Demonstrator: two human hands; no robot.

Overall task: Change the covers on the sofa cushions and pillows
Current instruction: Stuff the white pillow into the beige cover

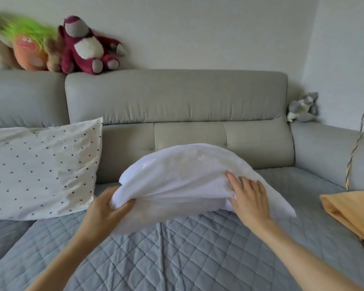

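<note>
A white pillow [183, 177] lies bent upward on the quilted grey sofa seat [177, 255], in the middle of the view. My left hand [105, 211] grips its bunched near-left corner, thumb on top. My right hand [250, 198] lies on the pillow's right part with fingers spread and fairly straight, pressing into the fabric. A pillow in a white cover with dark dots [40, 166] leans against the sofa back at the left. A folded orange cover [353, 213] lies on the seat at the right edge.
Grey sofa backrest [177, 95] runs across the rear. Plush toys sit on top of it at the left: a maroon bear [86, 47] and a green-haired doll [27, 49]. A small grey plush [303, 108] sits at the right corner. A braided cord [357, 141] hangs down the right armrest.
</note>
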